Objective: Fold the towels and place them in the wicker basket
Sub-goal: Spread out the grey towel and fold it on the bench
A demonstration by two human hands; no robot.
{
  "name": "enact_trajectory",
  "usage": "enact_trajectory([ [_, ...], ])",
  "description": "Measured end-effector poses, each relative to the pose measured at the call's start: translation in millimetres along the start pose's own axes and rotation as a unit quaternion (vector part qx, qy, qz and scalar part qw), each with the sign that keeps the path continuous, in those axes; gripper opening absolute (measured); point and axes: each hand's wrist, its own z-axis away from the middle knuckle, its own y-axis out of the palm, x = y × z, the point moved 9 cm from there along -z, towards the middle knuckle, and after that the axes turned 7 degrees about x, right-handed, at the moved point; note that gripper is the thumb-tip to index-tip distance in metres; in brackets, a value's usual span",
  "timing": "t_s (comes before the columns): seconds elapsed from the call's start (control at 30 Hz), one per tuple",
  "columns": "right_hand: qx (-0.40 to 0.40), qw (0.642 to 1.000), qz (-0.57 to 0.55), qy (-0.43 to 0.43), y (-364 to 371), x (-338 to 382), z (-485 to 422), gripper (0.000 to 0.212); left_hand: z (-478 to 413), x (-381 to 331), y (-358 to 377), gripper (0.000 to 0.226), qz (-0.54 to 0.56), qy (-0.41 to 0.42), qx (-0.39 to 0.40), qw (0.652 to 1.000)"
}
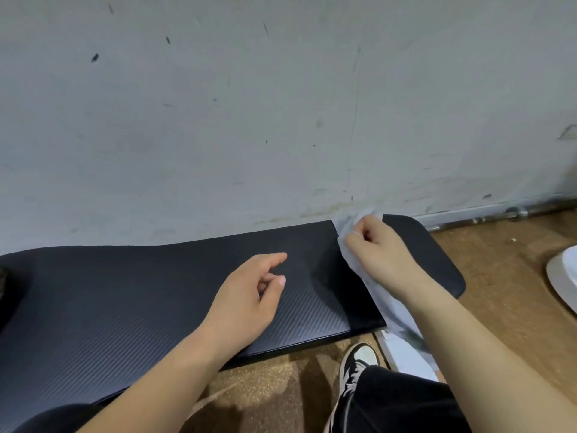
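Head view: a pale towel [388, 307] lies along the right end of the black counter [156, 292]. Its long axis runs from the far edge by the wall [249, 104] back toward the near right, where its tail hangs over the counter's near edge toward the wooden floor [499, 276]. The right hand [381, 248] holds the far end, its fingers [359, 235] curled and pinching a bunch of cloth. The left hand [249, 295] hovers above the middle of the counter, left of the towel and apart from it, forefinger out, the rest loosely bent, holding nothing. The right hand is plainly the nearer; spreading the cloth flat likely means drawing it left toward the waiting hand. No wicker basket is in view. A black-and-white shoe [359, 364] stands on the floor below.
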Motion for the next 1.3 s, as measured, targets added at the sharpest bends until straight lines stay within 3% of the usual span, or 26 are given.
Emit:
enact_trajectory([
  [0.17,0.23,0.964,-0.09,-0.095,64,83,53,0.025,6,-36,-17,0.06,-0.056,0.137,0.026,0.989],
  [0.27,0.296,0.938,-0.118,-0.135,76,110,70,0.022,9,-47,-22,0.028,-0.044,0.142,0.075,0.986],
  [0.3,0.29,0.939,-0.11,-0.15,73,115,71,0.021,10,-44,-27,0.015,-0.036,0.114,0.084,0.989],
  [0.33,0.271,0.944,-0.099,-0.163,68,118,70,0.021,11,-39,-33,0.015,-0.032,0.084,0.09,0.992],
  [0.47,0.134,0.972,-0.029,-0.19,40,122,54,0.02,20,-28,-60,0.046,-0.026,0.022,0.116,0.993],
  [0.57,0.06,0.979,-0.009,-0.193,26,122,48,0.017,26,-25,-90,0.048,-0.04,-0.015,0.107,0.993],
  [0.83,-0.161,0.963,-0.168,-0.14,-23,102,46,0.015,52,-9,-171,0.037,-0.09,-0.07,0.038,0.993],
  [1.0,-0.178,0.965,-0.138,-0.134,-30,98,54,0.016,71,-21,-188,0.054,-0.034,-0.077,-0.009,0.996],
  [1.13,-0.135,0.946,-0.268,-0.12,-35,97,57,0.018,80,-34,-184,0.031,0.022,-0.061,0.016,0.998],
  [1.23,-0.104,0.945,-0.289,-0.109,-43,95,57,0.022,89,-37,-178,0.014,0.063,-0.06,0.066,0.994],
  [1.3,-0.098,0.943,-0.295,-0.114,-51,94,59,0.023,96,-32,-171,0.023,0.082,-0.074,0.121,0.986],
])
